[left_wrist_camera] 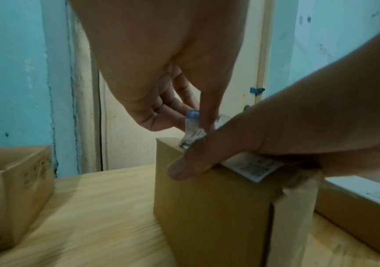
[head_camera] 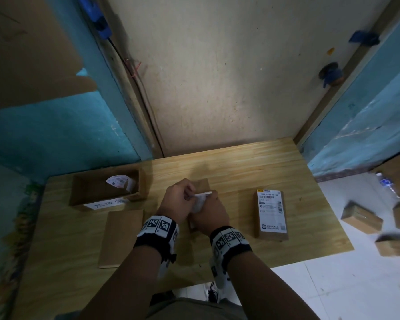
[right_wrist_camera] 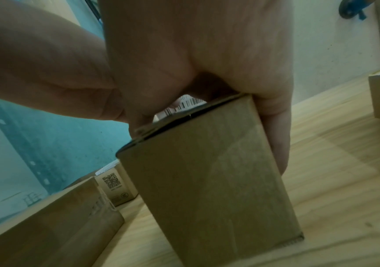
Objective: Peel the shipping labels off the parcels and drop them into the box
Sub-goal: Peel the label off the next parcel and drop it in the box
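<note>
Fingers of the left hand (head_camera: 176, 199) pinch a half-peeled shipping label (left_wrist_camera: 192, 131) atop the parcel (left_wrist_camera: 211, 207), which the right hand (head_camera: 208, 211) clamps. Left of it sits the open box (head_camera: 90, 192); right, a labelled parcel (head_camera: 271, 215).

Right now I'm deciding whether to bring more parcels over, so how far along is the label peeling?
Done: one peeled label already lies in the open box, and a bare parcel lies left of the hands. In hand: the right hand steadies the upright parcel while the left hand pinches its half-lifted label. Left: the labelled parcel on the right is untouched.
</note>
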